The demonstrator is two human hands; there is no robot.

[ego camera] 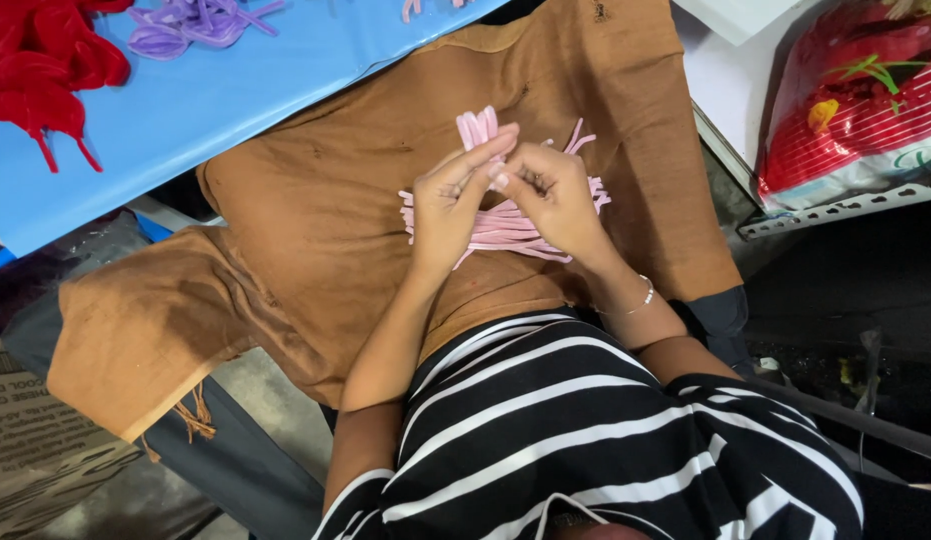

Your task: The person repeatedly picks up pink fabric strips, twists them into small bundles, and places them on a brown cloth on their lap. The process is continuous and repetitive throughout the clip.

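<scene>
A bundle of pink cords lies on a brown cloth spread over my lap. My left hand and my right hand meet above the bundle, fingers pinched together on a few upright pink cords. More cord ends fan out to the right behind my right hand. A thin bracelet sits on my right wrist. Part of the bundle is hidden under both hands.
A blue table surface at the upper left carries red cords and purple cords. A red and white bag rests on a shelf at the upper right. A cardboard box sits at the lower left.
</scene>
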